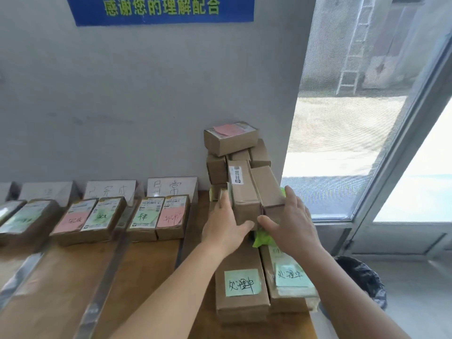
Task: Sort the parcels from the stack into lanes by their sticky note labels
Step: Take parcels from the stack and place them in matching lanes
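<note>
On the far left of the wooden surface [61,289] I see lanes marked off by metal divider strips [107,272], each with a white card propped against the wall at its back. The leftmost lane holds a blurred parcel with a green note [24,220]. The next lane, under a handwritten lane card [110,189], holds two boxes side by side: one with a pink note [73,220] and one with a green note [104,215]. The lane to the right, under another card [171,187], holds a box with a green note [144,216] touching a box with a pink note [171,217].

Right of that stands the stack of parcels [234,167] against the wall, with a pink-noted box on top [230,137]. My left hand [227,223] presses on the left side of a tilted brown box [244,192] that leans down from the stack, thumb curled across its near end. My right hand [291,221] rests on the neighbouring tilted box [266,184], fingers along its right side and thumb at its near end; both grips are clamped on their boxes. A crumpled bright green note [261,237] shows under the right hand.

Nearest to me, two parcels lie side by side, each with a green handwritten note: the left one [242,282] and the right one [291,277]. Beyond the surface's right edge sits a bin lined with a black bag [364,280], below a large window [354,118].
</note>
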Demonstrator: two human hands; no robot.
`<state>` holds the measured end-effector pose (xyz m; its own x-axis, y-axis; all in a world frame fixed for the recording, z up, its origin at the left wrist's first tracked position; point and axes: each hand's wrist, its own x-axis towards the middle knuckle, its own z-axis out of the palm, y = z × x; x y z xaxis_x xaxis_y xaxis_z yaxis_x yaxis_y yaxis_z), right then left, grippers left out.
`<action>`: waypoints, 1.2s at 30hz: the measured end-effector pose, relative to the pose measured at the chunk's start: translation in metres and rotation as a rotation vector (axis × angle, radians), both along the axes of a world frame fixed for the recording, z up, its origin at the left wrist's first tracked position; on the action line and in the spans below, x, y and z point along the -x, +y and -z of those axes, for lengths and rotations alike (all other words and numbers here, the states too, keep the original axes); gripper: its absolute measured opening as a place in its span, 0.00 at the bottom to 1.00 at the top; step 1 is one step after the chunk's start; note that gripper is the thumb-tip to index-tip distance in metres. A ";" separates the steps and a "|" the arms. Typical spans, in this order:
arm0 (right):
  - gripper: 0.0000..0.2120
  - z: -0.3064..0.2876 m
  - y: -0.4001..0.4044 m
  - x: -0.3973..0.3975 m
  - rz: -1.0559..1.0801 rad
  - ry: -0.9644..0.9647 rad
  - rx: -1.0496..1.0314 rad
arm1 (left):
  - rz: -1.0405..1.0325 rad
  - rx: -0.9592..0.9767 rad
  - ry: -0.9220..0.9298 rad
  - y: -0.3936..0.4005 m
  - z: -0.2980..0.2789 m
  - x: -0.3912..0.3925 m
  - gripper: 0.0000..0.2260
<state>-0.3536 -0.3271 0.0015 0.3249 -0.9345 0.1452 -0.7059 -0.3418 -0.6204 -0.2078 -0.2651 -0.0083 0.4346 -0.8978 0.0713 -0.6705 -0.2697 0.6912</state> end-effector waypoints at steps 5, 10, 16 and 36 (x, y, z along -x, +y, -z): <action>0.43 0.004 -0.009 -0.007 -0.008 -0.040 -0.012 | -0.006 0.096 0.058 -0.009 0.003 0.006 0.43; 0.37 0.007 -0.013 -0.008 0.002 -0.098 0.026 | -0.081 0.211 0.127 -0.014 0.006 0.009 0.39; 0.36 0.005 -0.007 -0.005 0.016 -0.190 0.104 | -0.095 0.367 0.194 -0.007 0.003 0.015 0.35; 0.32 -0.006 0.171 0.014 0.084 -0.287 0.144 | -0.022 0.505 -0.001 0.164 -0.001 0.030 0.33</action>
